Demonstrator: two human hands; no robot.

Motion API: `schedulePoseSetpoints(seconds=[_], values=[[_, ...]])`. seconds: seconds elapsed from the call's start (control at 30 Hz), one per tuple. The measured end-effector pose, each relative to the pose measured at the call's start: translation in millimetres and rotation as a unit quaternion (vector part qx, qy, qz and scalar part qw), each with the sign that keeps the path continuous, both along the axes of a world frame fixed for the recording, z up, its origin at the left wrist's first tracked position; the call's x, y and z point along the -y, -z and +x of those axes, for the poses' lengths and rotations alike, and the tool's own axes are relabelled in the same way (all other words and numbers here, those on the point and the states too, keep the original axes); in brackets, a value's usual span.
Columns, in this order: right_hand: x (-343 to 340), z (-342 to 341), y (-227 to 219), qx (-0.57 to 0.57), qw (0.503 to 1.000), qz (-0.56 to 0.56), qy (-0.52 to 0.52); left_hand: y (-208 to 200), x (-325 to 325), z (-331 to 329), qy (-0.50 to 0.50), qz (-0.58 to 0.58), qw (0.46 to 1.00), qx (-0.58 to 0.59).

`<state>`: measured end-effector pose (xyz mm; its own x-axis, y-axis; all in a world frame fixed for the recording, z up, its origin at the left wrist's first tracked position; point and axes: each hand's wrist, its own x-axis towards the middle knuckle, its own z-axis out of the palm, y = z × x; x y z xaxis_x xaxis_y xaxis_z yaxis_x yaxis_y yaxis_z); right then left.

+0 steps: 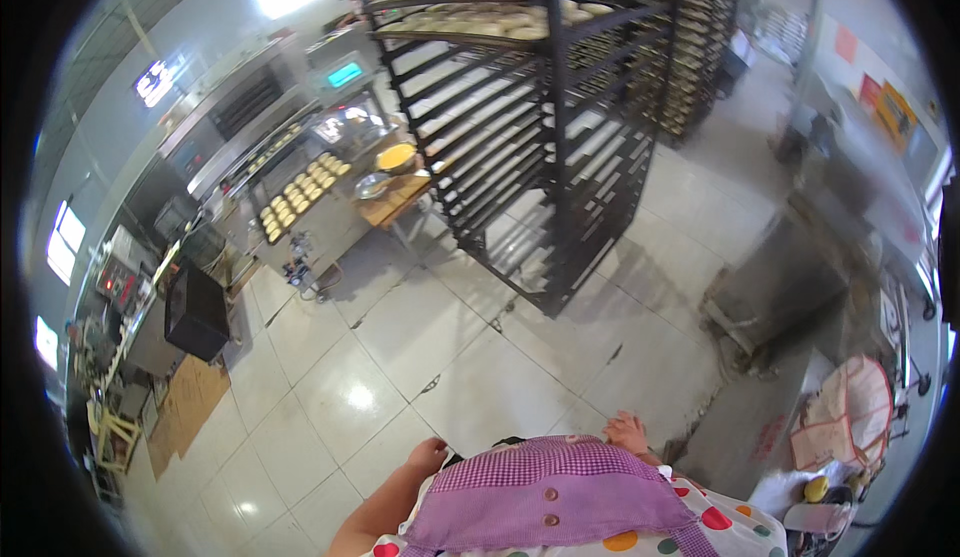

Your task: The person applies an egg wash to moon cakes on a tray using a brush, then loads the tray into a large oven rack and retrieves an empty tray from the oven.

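My left hand (pixel 429 453) hangs at the left side of my purple checked apron (pixel 545 497), above the tiled floor. Its fingers are too small and turned under to make out. At the apron's right side, my right hand (pixel 627 434) has its fingers apart, with nothing seen in it. Neither hand touches the tall dark rack (pixel 555 157) standing ahead of me. Trays of pale dough pieces (pixel 500 24) fill that rack's upper levels, while several lower levels show bare rails.
Behind stands another loaded rack (pixel 705 47). At left, a tray of round dough pieces (pixel 303 195) lies on a machine, near a yellow-filled bowl (pixel 396 157) on a wooden table (pixel 405 197). A black box (pixel 196 309) is further left; a metal cabinet (pixel 775 277) stands right.
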<state>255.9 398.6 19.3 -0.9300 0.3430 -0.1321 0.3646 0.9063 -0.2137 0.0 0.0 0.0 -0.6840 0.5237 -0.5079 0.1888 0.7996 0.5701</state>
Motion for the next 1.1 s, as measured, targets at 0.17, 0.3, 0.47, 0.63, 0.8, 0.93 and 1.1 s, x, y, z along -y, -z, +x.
schedulePoseSetpoints(seconds=[0.17,0.3,0.47,0.63,0.8,0.93,1.1], values=[[132,-85,-28,0.094,0.987,-0.102,-0.081,-73,203,40,-0.207,-0.033,0.977,0.049],[97,-115,15,0.152,0.978,-0.081,-0.116,-75,197,34,-0.331,0.024,0.939,0.087],[76,-168,48,0.302,0.932,-0.169,-0.108,-58,189,-14,-0.365,0.085,0.919,0.122],[74,-251,99,0.335,0.904,-0.194,-0.179,-46,190,-105,-0.340,0.158,0.923,0.093],[110,-342,106,0.257,0.922,-0.268,-0.109,-54,189,-203,-0.358,0.140,0.918,0.095],[104,-448,91,0.262,0.922,-0.212,-0.191,-9,214,-246,-0.334,0.054,0.939,0.064],[87,-596,79,0.235,0.959,-0.092,-0.126,4,254,-291,-0.412,-0.003,0.911,0.014]])
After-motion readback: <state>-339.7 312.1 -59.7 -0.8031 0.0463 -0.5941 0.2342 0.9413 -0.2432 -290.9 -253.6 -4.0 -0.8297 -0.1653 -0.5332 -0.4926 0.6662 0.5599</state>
